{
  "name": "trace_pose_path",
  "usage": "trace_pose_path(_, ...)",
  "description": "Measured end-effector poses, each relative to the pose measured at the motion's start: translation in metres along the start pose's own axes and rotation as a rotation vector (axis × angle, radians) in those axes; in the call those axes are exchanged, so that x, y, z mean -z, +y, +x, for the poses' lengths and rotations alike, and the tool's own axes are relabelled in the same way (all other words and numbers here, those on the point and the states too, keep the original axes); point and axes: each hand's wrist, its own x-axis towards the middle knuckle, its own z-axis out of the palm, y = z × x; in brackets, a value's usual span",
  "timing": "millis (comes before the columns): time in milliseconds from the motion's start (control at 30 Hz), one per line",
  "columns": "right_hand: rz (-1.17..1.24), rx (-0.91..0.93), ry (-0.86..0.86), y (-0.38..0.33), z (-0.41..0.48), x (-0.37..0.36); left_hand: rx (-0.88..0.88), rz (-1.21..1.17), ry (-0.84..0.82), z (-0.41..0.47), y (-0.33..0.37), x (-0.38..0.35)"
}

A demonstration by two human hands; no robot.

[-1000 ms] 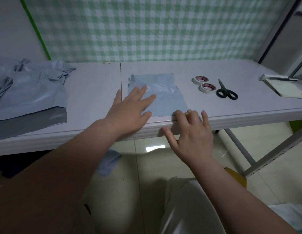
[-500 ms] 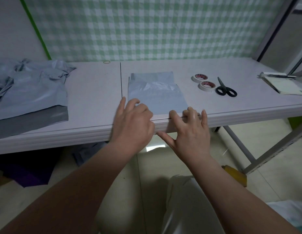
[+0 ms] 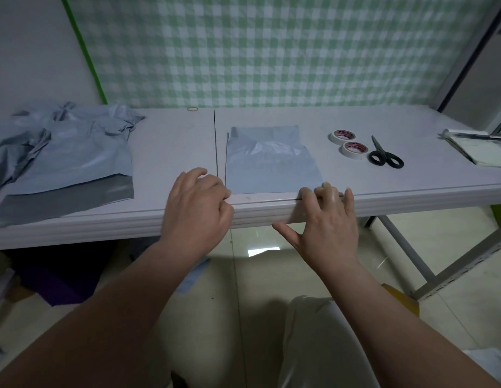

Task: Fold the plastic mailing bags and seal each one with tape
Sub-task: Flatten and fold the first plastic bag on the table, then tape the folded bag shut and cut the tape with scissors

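At table (image 3: 165, 141) edge: left hand (image 3: 197, 208), right hand (image 3: 327, 219) curled at folded bag (image 3: 271, 163) corners, grip unclear; tape rolls (image 3: 352, 156) labels unreadable.

Bare left hand (image 3: 197, 211), bare right hand (image 3: 327, 228), pale cream trousers (image 3: 313, 345).

Pale counter (image 3: 170, 152), a dark seam (image 3: 215, 141) running front to back. Just right of the seam a folded grey bag (image 3: 271, 163) lies flat, its near edge at the counter's front. A crumpled pile of bags (image 3: 72, 155) sits at the left end. Right of the bag, two tape rolls (image 3: 354, 149) side by side, scissors (image 3: 383, 155) just beside them. Far right, a notebook (image 3: 478, 152) with a pen (image 3: 478, 135) on it. A small ring (image 3: 192, 109) lies at the back
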Motion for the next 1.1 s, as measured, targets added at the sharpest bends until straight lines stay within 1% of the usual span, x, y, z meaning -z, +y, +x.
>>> trace_pose_path(167, 0.011, -0.023, 0.033, 0.000, 0.000, 0.001, -0.013, -0.014, 0.011, 0.001, 0.000, 0.003)
trace_pose_path(300, 0.038, -0.079, 0.030, 0.005, 0.003, 0.005, -0.015, -0.016, -0.031, 0.004, 0.000, 0.006)
trace_pose_path(500, 0.056, -0.138, -0.022, 0.013, 0.006, 0.008, 0.041, -0.026, -0.117, 0.014, 0.006, 0.013)
trace_pose_path(600, 0.140, -0.237, 0.024, 0.019, 0.011, 0.014, 0.094, 0.005, -0.196, 0.024, 0.012, 0.018)
trace_pose_path(700, 0.379, -0.427, 0.031, 0.033, 0.023, 0.026, 0.113, 0.032, -0.267, 0.037, 0.022, 0.025)
trace_pose_path(733, 0.401, -0.468, 0.032, 0.041, 0.029, 0.028, 0.095, 0.028, -0.273, 0.042, 0.026, 0.027)
trace_pose_path(800, 0.375, -0.502, 0.029, 0.057, 0.044, 0.029, 0.057, -0.001, -0.268, 0.053, 0.033, 0.030)
trace_pose_path(900, 0.313, -0.490, 0.008, 0.075, 0.073, 0.029, -0.002, -0.071, -0.241, 0.073, 0.042, 0.024)
trace_pose_path(1100, 0.186, -0.480, -0.193, 0.098, 0.126, 0.000, -0.059, -0.212, -0.217, 0.125, 0.054, -0.003)
